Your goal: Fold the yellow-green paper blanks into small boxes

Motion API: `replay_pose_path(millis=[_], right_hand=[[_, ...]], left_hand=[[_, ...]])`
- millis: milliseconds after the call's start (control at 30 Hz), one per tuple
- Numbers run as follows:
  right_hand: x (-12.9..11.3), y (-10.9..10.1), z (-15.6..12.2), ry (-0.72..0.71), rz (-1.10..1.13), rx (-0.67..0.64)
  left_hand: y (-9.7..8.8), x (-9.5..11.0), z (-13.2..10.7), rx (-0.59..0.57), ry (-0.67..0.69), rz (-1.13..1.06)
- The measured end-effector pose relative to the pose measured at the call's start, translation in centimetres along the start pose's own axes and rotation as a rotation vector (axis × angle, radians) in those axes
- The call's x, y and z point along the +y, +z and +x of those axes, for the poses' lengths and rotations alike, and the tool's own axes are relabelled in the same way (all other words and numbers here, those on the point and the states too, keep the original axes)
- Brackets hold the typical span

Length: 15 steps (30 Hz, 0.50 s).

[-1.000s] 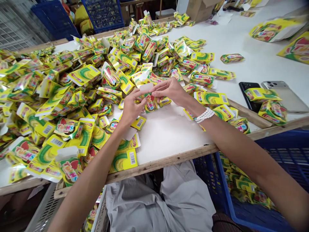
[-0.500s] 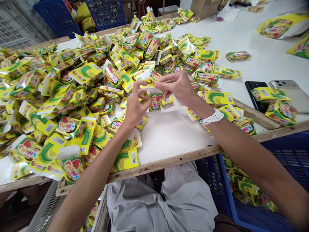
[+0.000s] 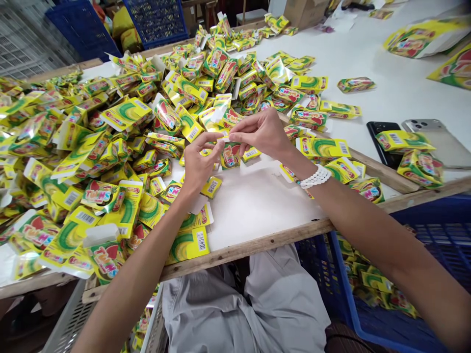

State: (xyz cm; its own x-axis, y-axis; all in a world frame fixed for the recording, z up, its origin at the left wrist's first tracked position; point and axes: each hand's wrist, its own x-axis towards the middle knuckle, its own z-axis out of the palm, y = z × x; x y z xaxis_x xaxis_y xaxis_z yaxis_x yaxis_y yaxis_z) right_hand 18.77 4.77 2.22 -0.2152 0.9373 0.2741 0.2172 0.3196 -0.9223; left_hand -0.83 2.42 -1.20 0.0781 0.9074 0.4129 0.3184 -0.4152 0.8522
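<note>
Both hands meet over a small yellow-green carton printed with red fruit, held upright just above the white table. My left hand curls around the carton's left side, fingers bent onto its top. My right hand, with a white bead bracelet at the wrist, pinches the carton's top flap from the right. A big heap of the same flat and half-folded cartons covers the table to the left and behind the hands.
Two phones lie on the table at right, partly under cartons. A blue crate with folded cartons stands below the table's wooden edge at right. A grey crate sits low left. Blue crates and a cardboard box stand at the far side.
The white top flap that stood open a second ago has been folded down onto the carton. Both hands stayed in place; the fingers shifted over the carton's top.
</note>
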Motion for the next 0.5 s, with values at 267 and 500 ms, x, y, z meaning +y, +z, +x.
replay_pose_path(millis=[267,500], right_hand=[[-0.43,0.08,-0.26,-0.067,-0.019,-0.001],[0.35,0.41,-0.37,-0.213,-0.192,0.06]], left_hand=[[-0.06,0.36,0.1,-0.051,-0.014,-0.079],[-0.3,-0.08,0.27,-0.09,-0.002,-0.105]])
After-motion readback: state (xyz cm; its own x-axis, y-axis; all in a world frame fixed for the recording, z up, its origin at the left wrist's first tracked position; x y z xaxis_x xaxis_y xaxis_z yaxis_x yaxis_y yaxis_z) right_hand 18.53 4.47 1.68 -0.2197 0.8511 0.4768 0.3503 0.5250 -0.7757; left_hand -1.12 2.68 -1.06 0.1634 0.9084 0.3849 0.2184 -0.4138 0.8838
